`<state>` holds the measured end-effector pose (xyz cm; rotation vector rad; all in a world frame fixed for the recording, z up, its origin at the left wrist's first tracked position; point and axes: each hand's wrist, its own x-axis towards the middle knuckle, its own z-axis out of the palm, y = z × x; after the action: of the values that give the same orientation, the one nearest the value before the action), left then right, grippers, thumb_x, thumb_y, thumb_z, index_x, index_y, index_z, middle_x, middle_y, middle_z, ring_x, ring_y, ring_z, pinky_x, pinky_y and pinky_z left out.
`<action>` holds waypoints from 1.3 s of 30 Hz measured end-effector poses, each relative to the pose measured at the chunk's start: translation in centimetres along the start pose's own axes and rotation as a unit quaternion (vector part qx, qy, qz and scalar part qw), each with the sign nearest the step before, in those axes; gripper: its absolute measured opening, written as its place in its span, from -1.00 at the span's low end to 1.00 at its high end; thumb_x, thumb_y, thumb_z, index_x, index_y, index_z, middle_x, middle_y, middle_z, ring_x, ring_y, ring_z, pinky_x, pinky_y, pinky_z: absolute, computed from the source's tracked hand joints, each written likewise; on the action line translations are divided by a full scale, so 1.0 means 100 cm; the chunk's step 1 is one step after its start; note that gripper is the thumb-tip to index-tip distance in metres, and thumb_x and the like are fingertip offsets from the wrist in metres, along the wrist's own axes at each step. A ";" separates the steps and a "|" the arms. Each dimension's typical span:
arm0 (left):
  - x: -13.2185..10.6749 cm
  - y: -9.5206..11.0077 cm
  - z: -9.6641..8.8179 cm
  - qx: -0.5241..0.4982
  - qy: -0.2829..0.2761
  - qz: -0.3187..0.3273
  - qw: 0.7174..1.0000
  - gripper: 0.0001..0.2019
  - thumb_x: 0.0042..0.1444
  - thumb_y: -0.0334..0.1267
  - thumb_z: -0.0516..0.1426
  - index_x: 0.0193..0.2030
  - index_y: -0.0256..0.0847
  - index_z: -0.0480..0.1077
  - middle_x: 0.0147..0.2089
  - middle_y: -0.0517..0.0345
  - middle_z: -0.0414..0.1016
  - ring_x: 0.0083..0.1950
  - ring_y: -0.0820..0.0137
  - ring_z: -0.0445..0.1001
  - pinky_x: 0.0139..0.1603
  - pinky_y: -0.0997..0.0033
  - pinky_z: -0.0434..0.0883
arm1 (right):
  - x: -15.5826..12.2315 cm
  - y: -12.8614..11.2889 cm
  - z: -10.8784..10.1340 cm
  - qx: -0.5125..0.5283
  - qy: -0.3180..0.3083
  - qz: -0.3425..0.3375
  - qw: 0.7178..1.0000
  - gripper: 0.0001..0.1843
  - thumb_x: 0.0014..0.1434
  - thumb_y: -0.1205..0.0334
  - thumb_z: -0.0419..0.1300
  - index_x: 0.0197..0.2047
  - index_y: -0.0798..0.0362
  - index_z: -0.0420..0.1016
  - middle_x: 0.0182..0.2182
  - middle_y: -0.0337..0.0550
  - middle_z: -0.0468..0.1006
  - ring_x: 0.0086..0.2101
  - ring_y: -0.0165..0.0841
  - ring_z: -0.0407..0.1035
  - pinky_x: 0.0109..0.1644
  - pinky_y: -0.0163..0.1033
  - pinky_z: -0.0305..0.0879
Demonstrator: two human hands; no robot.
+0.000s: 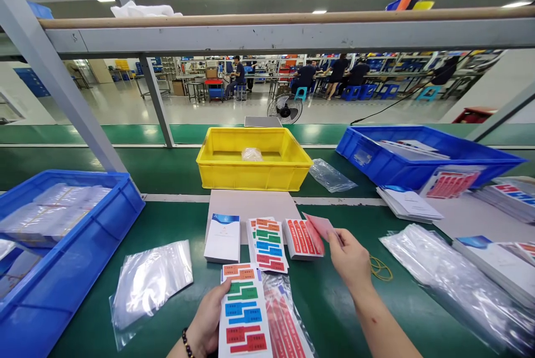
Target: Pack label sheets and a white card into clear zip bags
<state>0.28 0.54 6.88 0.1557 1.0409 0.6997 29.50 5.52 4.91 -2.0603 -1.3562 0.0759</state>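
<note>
Label sheets [246, 313] printed in orange, green, blue and red are gripped by the one left hand [209, 313], low in the middle of the green table [175, 218]; its thumb lies on top and its other fingers are mostly hidden, and how many sheets it holds cannot be told. The one right hand [350, 257] pinches a reddish sheet [321, 226] between thumb and fingers, tilted over the right side of a red-printed stack [298, 240]. Three stacks stand in a row: that red one on the right, one coloured stack [268, 243] in the middle, and one stack of white booklets [223, 239] on the left. One clear bag [288, 319], red print showing through it, lies partly under the held sheets. Beyond the row sits one yellow bin [251, 177] with a crumpled clear plastic piece [252, 154] inside. One blue bin [98, 246] at the left holds clear-wrapped packs, too overlapped to count; another blue bin [401, 171] stands at the far right. Two piles of clear bags flank the hands, one left pile [152, 277] and one right pile [443, 269]. Yellow rubber bands [387, 270], their number unclear, lie just beside the right wrist
</note>
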 end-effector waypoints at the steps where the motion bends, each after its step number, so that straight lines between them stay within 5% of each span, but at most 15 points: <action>1: -0.001 0.000 0.001 0.001 0.002 -0.003 1.000 -0.72 0.14 -0.24 0.05 -0.20 -0.50 0.39 -0.44 -0.17 0.60 -0.37 0.13 0.59 -0.30 0.24 0.49 | -0.001 -0.002 -0.005 0.006 0.020 -0.029 0.999 -0.70 0.17 0.14 -0.10 -0.28 0.05 0.41 -0.38 -0.08 0.57 -0.37 -0.24 0.45 -0.33 -0.25 0.31; 3: -0.002 0.001 0.001 0.003 0.004 -0.012 1.000 -0.71 0.15 -0.24 0.05 -0.18 -0.51 0.38 -0.44 -0.16 0.60 -0.38 0.14 0.59 -0.28 0.23 0.48 | -0.005 -0.006 -0.014 0.021 0.091 -0.141 0.986 -0.75 0.18 0.21 -0.06 -0.24 0.05 0.43 -0.26 -0.05 0.57 -0.24 -0.24 0.45 -0.15 -0.21 0.33; 6: 0.000 0.000 -0.002 -0.002 -0.004 -0.006 1.000 -0.70 0.15 -0.24 0.05 -0.16 -0.52 0.37 -0.41 -0.18 0.61 -0.38 0.15 0.59 -0.27 0.23 0.48 | -0.008 -0.009 -0.023 0.015 0.232 -0.316 0.920 -0.86 0.12 0.33 0.08 -0.23 0.04 0.42 -0.22 -0.03 0.56 -0.17 -0.25 0.43 -0.04 -0.15 0.32; 10: 0.004 -0.002 -0.008 -0.003 -0.007 0.005 1.000 -0.69 0.15 -0.23 0.04 -0.18 -0.54 0.37 -0.40 -0.22 0.60 -0.37 0.13 0.59 -0.27 0.20 0.48 | -0.003 -0.010 -0.023 -0.043 0.132 -0.479 0.867 -0.79 0.14 0.43 0.01 -0.30 0.02 0.43 -0.34 -0.12 0.58 -0.28 -0.32 0.47 -0.10 -0.18 0.36; 12: 0.005 -0.002 -0.009 -0.002 -0.006 0.008 1.000 -0.69 0.16 -0.23 0.04 -0.19 -0.53 0.37 -0.41 -0.23 0.60 -0.38 0.13 0.59 -0.27 0.20 0.48 | 0.001 -0.009 -0.025 -0.051 0.152 -0.469 0.868 -0.80 0.14 0.44 0.01 -0.27 0.06 0.43 -0.31 -0.07 0.58 -0.26 -0.30 0.46 -0.12 -0.16 0.38; 15: 0.006 -0.002 -0.008 -0.003 -0.012 0.011 1.000 -0.70 0.16 -0.23 0.03 -0.21 -0.53 0.38 -0.40 -0.23 0.60 -0.38 0.14 0.59 -0.27 0.20 0.48 | 0.004 -0.011 -0.035 -0.041 0.276 -0.405 0.871 -0.80 0.08 0.48 0.10 -0.22 0.07 0.41 -0.26 -0.05 0.56 -0.23 -0.26 0.46 -0.15 -0.15 0.40; 18: 0.007 -0.002 -0.007 0.007 -0.011 0.016 1.000 -0.69 0.16 -0.21 0.03 -0.23 -0.51 0.38 -0.41 -0.21 0.60 -0.38 0.14 0.59 -0.28 0.21 0.48 | -0.006 -0.024 -0.046 -0.010 0.309 -0.400 0.863 -0.75 0.04 0.53 0.15 -0.22 0.07 0.43 -0.28 -0.07 0.55 -0.27 -0.26 0.46 -0.19 -0.16 0.41; 22: 0.012 -0.007 -0.008 -0.001 -0.021 0.021 1.000 -0.72 0.13 -0.21 0.07 -0.25 -0.48 0.41 -0.40 -0.18 0.61 -0.35 0.14 0.59 -0.23 0.17 0.47 | -0.047 -0.059 -0.038 0.069 0.231 -0.458 0.855 -0.81 0.07 0.50 0.14 -0.23 0.13 0.46 -0.28 0.02 0.53 -0.24 -0.22 0.44 -0.21 -0.13 0.41; 25: 0.020 -0.012 -0.009 -0.050 -0.056 0.048 0.996 -0.69 0.11 -0.17 0.08 -0.25 -0.47 0.43 -0.40 -0.16 0.60 -0.31 0.13 0.58 -0.16 0.14 0.45 | -0.088 -0.086 -0.014 0.139 0.139 -0.567 0.800 -0.84 0.17 0.43 0.05 -0.28 0.19 0.47 -0.38 0.03 0.57 -0.25 -0.22 0.45 -0.24 -0.14 0.44; 28: 0.024 -0.015 -0.010 -0.089 -0.071 0.060 0.992 -0.61 0.08 -0.05 0.10 -0.25 -0.45 0.44 -0.35 -0.18 0.60 -0.23 0.10 0.56 -0.08 0.11 0.41 | -0.115 -0.099 0.009 0.144 0.080 -0.605 0.779 -0.75 0.22 0.43 -0.03 -0.33 0.20 0.47 -0.44 -0.02 0.60 -0.31 -0.24 0.48 -0.30 -0.16 0.46; 32: 0.022 -0.012 -0.015 -0.074 -0.087 0.065 0.991 -0.57 0.03 0.00 0.12 -0.31 -0.45 0.46 -0.34 -0.20 0.60 -0.21 0.09 0.56 -0.07 0.10 0.41 | -0.124 -0.100 0.021 0.144 0.048 -0.611 0.777 -0.72 0.21 0.46 -0.05 -0.39 0.20 0.47 -0.49 -0.03 0.59 -0.41 -0.28 0.48 -0.37 -0.18 0.44; 39: 0.018 -0.016 -0.018 -0.008 -0.136 0.150 0.979 -0.75 -0.08 -0.24 0.26 -0.31 -0.42 0.50 -0.37 -0.13 0.61 -0.22 0.15 0.56 -0.03 0.15 0.38 | -0.130 -0.098 0.032 0.131 0.006 -0.597 0.791 -0.67 0.19 0.50 -0.11 -0.43 0.18 0.44 -0.55 -0.07 0.53 -0.50 -0.33 0.41 -0.45 -0.23 0.34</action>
<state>0.02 -0.01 3.93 0.3894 0.7560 0.9317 14.48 -1.43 3.95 -0.6887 -2.2298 -0.2820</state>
